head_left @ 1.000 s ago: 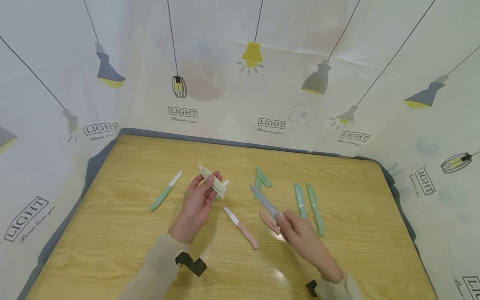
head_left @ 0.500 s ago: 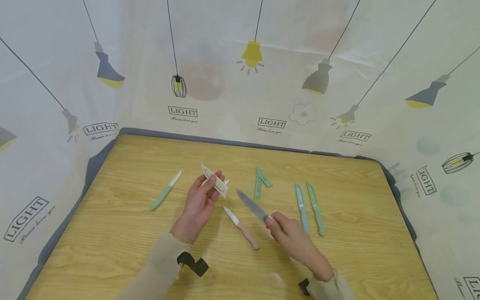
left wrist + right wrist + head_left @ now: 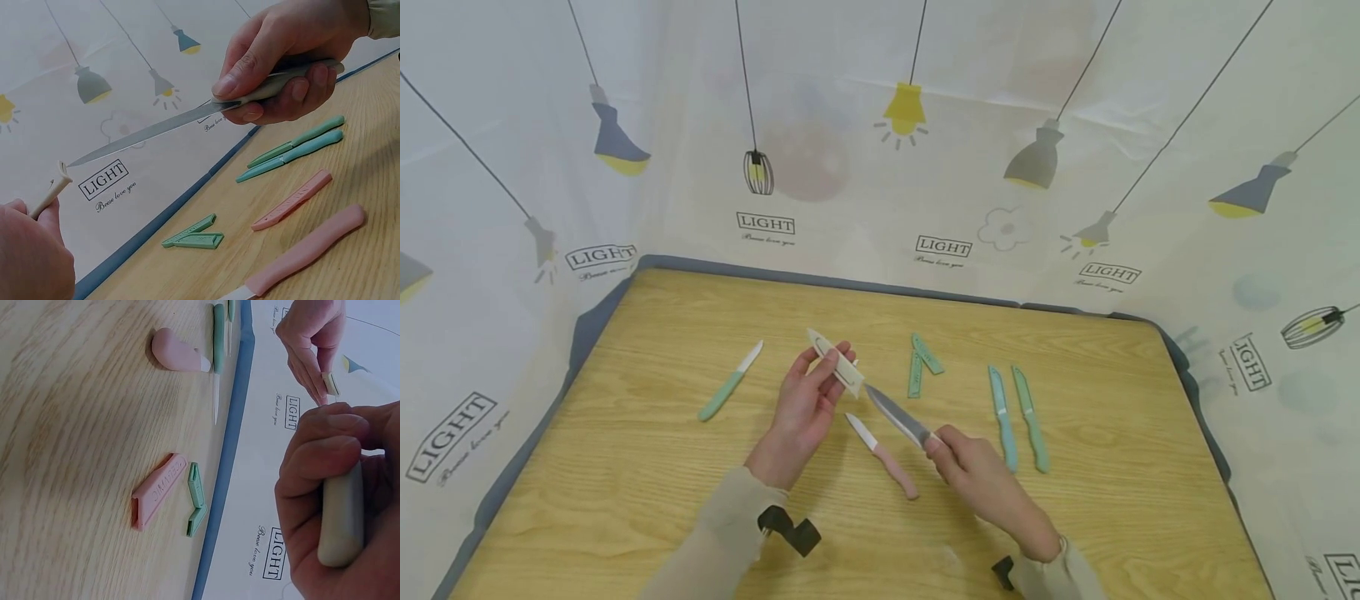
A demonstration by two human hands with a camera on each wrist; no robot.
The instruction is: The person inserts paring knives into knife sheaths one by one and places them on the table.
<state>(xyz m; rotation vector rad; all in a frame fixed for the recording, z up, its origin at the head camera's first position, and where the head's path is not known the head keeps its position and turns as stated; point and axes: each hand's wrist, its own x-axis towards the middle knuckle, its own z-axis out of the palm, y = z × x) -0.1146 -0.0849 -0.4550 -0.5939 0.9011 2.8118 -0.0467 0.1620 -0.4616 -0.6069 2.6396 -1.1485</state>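
My left hand (image 3: 805, 408) holds a cream knife sheath (image 3: 848, 377) between thumb and fingers, its open end turned toward the right. In my right hand (image 3: 988, 475) is a kitchen knife (image 3: 897, 415), gripped by its cream handle (image 3: 342, 519). The bare grey blade points up and left, its tip right at the mouth of the sheath, as the left wrist view also shows. Beneath the blade on the table lies a pink-handled knife (image 3: 891, 471), blade uncovered. A pink sheath (image 3: 292, 200) lies near it, hidden in the head view behind the right hand and knife.
A green-handled knife (image 3: 726, 392) lies uncovered at the left of the wooden table (image 3: 625, 483). Two green sheaths (image 3: 925, 358) rest crossed at the back. Toward the right, a blue knife (image 3: 1003, 421) and a green knife (image 3: 1032, 421) lie side by side, sheathed. A lamp-print curtain (image 3: 865, 208) surrounds the table.
The right hand has carried the knife leftward, bringing its tip from well apart to the mouth of the sheath. My left hand has shifted slightly right with the sheath.
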